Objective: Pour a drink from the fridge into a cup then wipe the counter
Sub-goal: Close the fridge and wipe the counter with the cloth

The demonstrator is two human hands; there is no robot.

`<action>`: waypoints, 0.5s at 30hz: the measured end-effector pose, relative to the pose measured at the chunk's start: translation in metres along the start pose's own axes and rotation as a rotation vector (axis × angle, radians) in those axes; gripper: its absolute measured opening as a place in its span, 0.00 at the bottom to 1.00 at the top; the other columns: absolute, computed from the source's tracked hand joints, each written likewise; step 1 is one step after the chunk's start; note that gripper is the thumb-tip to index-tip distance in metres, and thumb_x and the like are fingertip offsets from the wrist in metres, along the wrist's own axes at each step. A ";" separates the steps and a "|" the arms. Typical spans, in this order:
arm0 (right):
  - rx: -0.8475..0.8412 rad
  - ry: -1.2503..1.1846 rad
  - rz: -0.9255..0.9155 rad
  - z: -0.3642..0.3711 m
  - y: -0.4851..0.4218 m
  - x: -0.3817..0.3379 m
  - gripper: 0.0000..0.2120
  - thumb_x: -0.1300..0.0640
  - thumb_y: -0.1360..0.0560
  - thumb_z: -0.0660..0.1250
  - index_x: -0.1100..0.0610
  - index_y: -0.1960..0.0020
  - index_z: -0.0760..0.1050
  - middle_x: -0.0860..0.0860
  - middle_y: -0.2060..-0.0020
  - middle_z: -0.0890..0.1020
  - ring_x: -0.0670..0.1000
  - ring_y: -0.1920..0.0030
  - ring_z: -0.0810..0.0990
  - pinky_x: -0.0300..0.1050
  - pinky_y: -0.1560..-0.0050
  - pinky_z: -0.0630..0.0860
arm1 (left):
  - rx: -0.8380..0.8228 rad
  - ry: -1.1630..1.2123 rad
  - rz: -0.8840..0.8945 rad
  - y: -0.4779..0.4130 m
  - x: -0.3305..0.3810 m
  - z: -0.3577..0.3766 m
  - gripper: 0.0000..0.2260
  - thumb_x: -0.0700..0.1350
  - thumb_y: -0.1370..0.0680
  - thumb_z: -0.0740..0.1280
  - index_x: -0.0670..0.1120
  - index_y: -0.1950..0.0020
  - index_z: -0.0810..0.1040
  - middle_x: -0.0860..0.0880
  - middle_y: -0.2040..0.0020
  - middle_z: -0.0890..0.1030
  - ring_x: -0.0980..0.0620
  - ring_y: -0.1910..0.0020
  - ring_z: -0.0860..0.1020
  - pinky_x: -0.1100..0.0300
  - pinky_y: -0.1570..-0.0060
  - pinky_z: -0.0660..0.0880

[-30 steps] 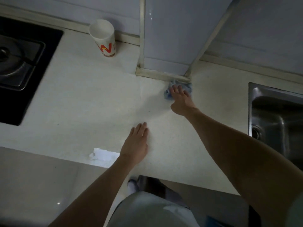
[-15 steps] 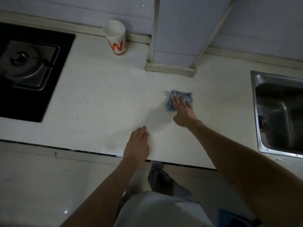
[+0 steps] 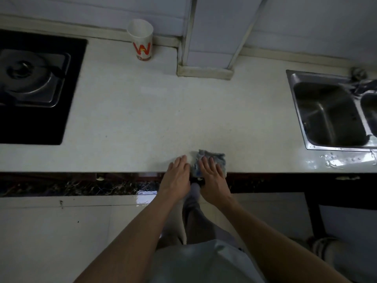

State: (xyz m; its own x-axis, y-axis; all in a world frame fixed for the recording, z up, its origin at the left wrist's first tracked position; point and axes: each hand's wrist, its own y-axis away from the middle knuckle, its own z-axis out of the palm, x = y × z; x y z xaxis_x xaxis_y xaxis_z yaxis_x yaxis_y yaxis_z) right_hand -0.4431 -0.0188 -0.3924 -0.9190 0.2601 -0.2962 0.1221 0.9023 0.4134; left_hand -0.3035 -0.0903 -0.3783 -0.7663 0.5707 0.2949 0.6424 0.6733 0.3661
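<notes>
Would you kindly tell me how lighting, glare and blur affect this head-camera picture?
Head view: dim and bluish overall; glare on the wet counter beside the sink; motion blur smears the stove and the faucet; the cup and cloth are readable.

Home kitchen, gas hob (image 3: 30,82), steel sink (image 3: 330,111), white counter (image 3: 163,111), tiled wall (image 3: 316,23)

A pale counter (image 3: 142,119) is carrying a black hob (image 3: 36,88) sunk in at its left and a steel sink (image 3: 326,119) at its right. A paper cup (image 3: 141,40) is standing upright by the back wall, a crumpled blue cloth (image 3: 218,158) is lying at the front edge, and water drops (image 3: 334,160) are lying before the sink.
</notes>
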 end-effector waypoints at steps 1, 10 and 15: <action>0.003 0.004 -0.004 -0.001 0.001 -0.002 0.38 0.58 0.24 0.61 0.55 0.21 0.44 0.53 0.21 0.45 0.55 0.22 0.38 0.56 0.22 0.42 | -0.001 0.008 0.006 0.000 -0.001 -0.002 0.25 0.44 0.22 0.61 0.41 0.26 0.63 0.42 0.22 0.56 0.46 0.23 0.54 0.51 0.25 0.56; 0.023 0.077 -0.051 -0.031 -0.053 0.000 0.40 0.65 0.26 0.59 0.56 0.21 0.41 0.53 0.21 0.42 0.54 0.22 0.37 0.49 0.24 0.36 | 0.053 0.063 0.025 -0.020 -0.012 -0.025 0.12 0.42 0.22 0.61 0.43 0.40 0.75 0.47 0.38 0.75 0.49 0.38 0.70 0.56 0.43 0.71; 0.022 0.089 -0.081 -0.075 -0.156 0.002 0.40 0.64 0.27 0.60 0.55 0.20 0.44 0.53 0.21 0.44 0.54 0.22 0.40 0.49 0.23 0.40 | 0.048 0.145 0.032 -0.044 -0.034 -0.042 0.17 0.39 0.22 0.60 0.38 0.34 0.72 0.41 0.33 0.72 0.43 0.33 0.69 0.51 0.37 0.70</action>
State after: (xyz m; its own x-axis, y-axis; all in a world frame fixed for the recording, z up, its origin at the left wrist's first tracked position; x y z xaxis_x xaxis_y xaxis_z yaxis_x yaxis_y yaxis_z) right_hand -0.4921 -0.1849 -0.3928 -0.9557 0.1556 -0.2500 0.0535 0.9266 0.3723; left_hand -0.3061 -0.1586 -0.3671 -0.7366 0.5209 0.4312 0.6636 0.6797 0.3125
